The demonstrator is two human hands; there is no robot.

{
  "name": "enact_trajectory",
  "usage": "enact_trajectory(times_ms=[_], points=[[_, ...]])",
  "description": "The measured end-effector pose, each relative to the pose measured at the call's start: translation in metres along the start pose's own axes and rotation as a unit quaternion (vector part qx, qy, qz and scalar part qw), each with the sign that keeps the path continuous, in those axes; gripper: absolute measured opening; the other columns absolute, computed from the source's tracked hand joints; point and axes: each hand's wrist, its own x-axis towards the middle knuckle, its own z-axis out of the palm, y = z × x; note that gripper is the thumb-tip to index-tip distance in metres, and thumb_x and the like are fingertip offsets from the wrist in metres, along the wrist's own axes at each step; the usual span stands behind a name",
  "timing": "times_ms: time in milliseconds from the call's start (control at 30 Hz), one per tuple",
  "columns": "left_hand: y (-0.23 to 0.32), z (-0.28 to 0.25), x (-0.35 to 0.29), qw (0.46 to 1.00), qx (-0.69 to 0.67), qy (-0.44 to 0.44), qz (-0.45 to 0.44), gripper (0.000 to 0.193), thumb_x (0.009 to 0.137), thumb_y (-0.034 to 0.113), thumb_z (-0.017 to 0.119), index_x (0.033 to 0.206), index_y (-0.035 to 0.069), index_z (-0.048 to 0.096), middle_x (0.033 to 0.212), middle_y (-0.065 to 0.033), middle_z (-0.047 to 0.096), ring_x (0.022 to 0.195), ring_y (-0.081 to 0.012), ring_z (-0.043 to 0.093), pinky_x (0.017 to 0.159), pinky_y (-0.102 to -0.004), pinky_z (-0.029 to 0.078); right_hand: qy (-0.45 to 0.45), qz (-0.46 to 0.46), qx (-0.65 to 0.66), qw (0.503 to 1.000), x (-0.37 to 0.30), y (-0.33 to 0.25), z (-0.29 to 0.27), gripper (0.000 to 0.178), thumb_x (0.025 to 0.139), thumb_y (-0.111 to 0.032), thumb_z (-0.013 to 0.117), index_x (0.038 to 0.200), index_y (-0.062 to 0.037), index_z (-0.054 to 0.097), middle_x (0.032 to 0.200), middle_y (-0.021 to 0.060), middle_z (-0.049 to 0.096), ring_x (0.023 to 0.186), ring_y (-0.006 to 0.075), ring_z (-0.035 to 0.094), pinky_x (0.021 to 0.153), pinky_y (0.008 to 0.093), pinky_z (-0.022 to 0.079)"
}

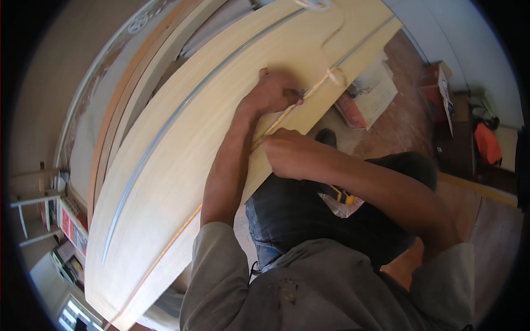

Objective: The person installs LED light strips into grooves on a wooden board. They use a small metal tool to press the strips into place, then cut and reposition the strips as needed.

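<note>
A long pale wooden panel (182, 176) slants across the view, two narrow lines running along its length. In the line nearer my body lies a thin yellow-orange strip (171, 243), and its far end curls up loose. My left hand (273, 91) is closed over the panel, partly blurred, with thumb and finger at the strip. Lower down, my right hand (290, 154) is curled at the panel's near edge, against the same strip; its fingertips are hidden. The other line holds a blue-grey strip (165, 127).
Curved wooden boards (118, 105) stand left beyond the panel. A pale loop of strip (313, 4) lies at its far end. Right of it, a printed carton (367, 99) rests on the floor, with an orange cloth (487, 144) farther right. A yellow-and-black object (345, 196) is by my legs.
</note>
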Motion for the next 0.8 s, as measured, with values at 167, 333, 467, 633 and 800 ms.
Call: enact_trajectory(times_ms=[167,333,467,633,800], points=[[-0.007,-0.004,0.002,1.0,-0.009,-0.021,0.0,0.013,0.08,0.018,0.085,0.089,0.019,0.076,0.091,0.0044,0.072,0.109,-0.0193,0.06,0.104,-0.0464,0.027,0.058,0.008,0.003,0.998,-0.005,0.02,0.014,0.029,0.079,0.003,0.066,0.104,0.019,0.064,0.078,0.0296,0.072,0.075,0.0447,0.075,0.067,0.0509,0.061],[-0.006,0.0,0.0,1.0,-0.012,-0.004,0.012,0.012,0.08,0.016,0.085,0.088,0.019,0.076,0.091,0.0047,0.072,0.111,-0.0185,0.059,0.104,-0.0463,0.027,0.198,-0.048,-0.05,0.978,-0.03,0.04,0.058,0.062,0.081,0.003,0.065,0.138,0.0234,0.052,0.077,0.0312,0.071,0.076,0.0465,0.075,0.07,0.0519,0.062],[-0.005,0.0,-0.004,1.0,-0.015,0.004,0.01,0.012,0.081,0.015,0.084,0.088,0.018,0.076,0.091,0.0051,0.072,0.113,-0.0181,0.059,0.105,-0.0467,0.027,0.195,-0.063,-0.051,0.978,-0.016,0.039,0.064,0.063,0.081,0.005,0.063,0.14,0.0233,0.051,0.077,0.0322,0.07,0.075,0.0483,0.074,0.071,0.0522,0.061],[0.0,-0.005,-0.005,1.0,-0.008,-0.015,-0.007,0.01,0.087,0.013,0.084,0.09,0.017,0.076,0.097,0.0084,0.076,0.118,-0.0172,0.062,0.114,-0.0509,0.025,0.214,-0.075,-0.048,0.973,-0.009,0.036,0.068,0.061,0.081,0.005,0.062,0.138,0.024,0.052,0.077,0.033,0.07,0.076,0.0473,0.074,0.072,0.0523,0.061],[-0.003,-0.003,-0.005,1.0,-0.008,-0.013,-0.004,0.01,0.086,0.013,0.084,0.09,0.015,0.075,0.097,0.0071,0.076,0.116,-0.0177,0.063,0.114,-0.0508,0.025,0.194,-0.128,-0.056,0.971,-0.001,0.034,0.056,0.028,0.083,0.003,0.062,0.107,0.0163,0.066,0.084,0.0332,0.071,0.082,0.0475,0.074,0.075,0.0532,0.061]])
